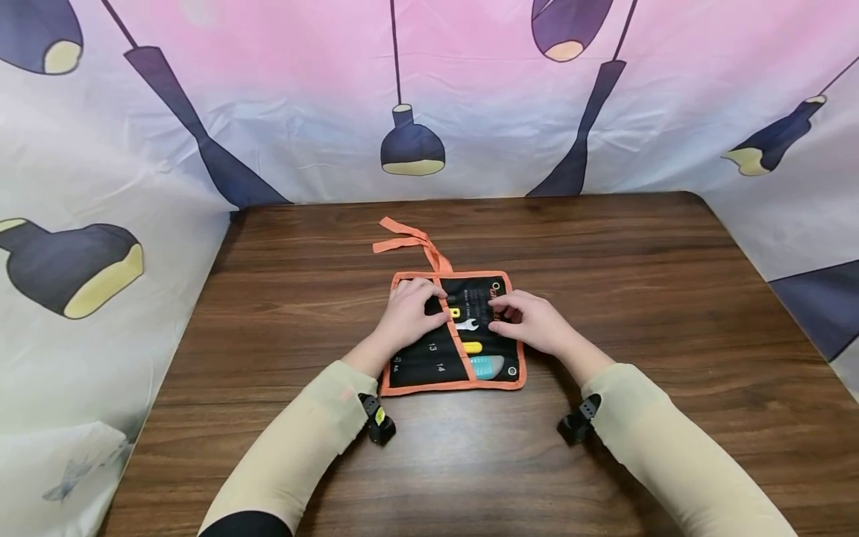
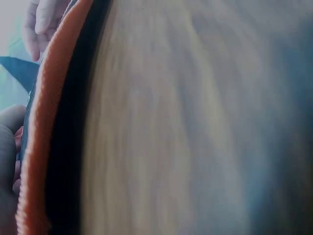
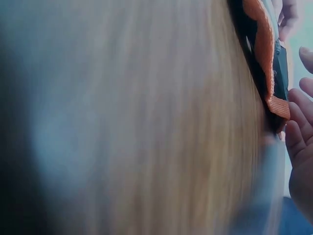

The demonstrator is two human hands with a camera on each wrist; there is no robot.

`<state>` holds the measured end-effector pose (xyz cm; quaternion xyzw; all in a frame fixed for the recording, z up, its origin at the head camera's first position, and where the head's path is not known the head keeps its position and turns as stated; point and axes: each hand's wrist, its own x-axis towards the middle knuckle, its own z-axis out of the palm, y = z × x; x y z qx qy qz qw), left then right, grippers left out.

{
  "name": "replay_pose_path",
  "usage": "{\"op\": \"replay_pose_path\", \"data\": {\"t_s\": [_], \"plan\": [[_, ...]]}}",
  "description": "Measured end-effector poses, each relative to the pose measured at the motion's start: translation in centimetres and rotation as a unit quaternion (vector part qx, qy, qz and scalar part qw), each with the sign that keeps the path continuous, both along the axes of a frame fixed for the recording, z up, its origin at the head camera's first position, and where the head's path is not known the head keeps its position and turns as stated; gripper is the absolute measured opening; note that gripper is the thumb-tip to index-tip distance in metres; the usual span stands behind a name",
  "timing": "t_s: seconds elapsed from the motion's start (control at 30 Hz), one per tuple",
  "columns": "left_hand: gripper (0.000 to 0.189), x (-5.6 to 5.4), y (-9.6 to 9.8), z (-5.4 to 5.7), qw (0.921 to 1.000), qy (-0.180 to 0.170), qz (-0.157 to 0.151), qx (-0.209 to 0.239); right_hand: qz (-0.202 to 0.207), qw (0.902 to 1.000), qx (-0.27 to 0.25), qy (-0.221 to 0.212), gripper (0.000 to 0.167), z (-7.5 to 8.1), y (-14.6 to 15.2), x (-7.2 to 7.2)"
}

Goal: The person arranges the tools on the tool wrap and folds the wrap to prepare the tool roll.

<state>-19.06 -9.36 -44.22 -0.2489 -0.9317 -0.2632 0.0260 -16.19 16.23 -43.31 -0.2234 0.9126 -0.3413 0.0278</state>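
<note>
A black tool roll (image 1: 419, 369) with orange trim lies unrolled on the wooden table. From its slanted pockets show a silver open-end wrench (image 1: 467, 325), yellow pieces (image 1: 473, 347) and a teal tool with a grey end (image 1: 487, 366). My left hand (image 1: 411, 313) rests on the roll's left part, thumb and fingertips near the slanted orange strip. On the right, my right hand (image 1: 526, 322) has its bent fingertips over the roll's right side, with nothing seen between them. In the right wrist view, loosely bent fingers (image 3: 301, 117) are beside the orange edge (image 3: 265, 54).
Two orange tie straps (image 1: 403, 233) stretch from the roll's far edge across the brown wooden table (image 1: 637, 298). A cloth printed with lamps (image 1: 322, 156) hangs behind and beside the table. Both wrists wear small black cameras (image 1: 381, 426).
</note>
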Motion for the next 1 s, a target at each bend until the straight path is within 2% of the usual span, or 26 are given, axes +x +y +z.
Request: {"op": "replay_pose_path", "data": {"t_s": [0.27,0.47,0.73,1.0], "plan": [[0.032,0.1,2.5,0.0,0.9999,-0.013,-0.001,-0.002,-0.017,0.9998,0.0,0.007,0.04,-0.1,2.5,0.6],[0.032,0.1,3.4,0.3,0.9995,-0.03,-0.006,0.003,-0.029,0.9995,-0.002,0.012,0.04,0.0,3.7,1.0],[0.034,0.4,2.0,0.6,0.997,-0.042,-0.032,0.056,-0.033,0.9994,-0.001,0.006,0.04,0.1,4.1,1.2],[0.033,1.3,0.4,0.6,0.9945,-0.025,-0.085,0.055,-0.03,0.9995,0.003,0.007,0.04,-0.2,4.4,1.7]]}}
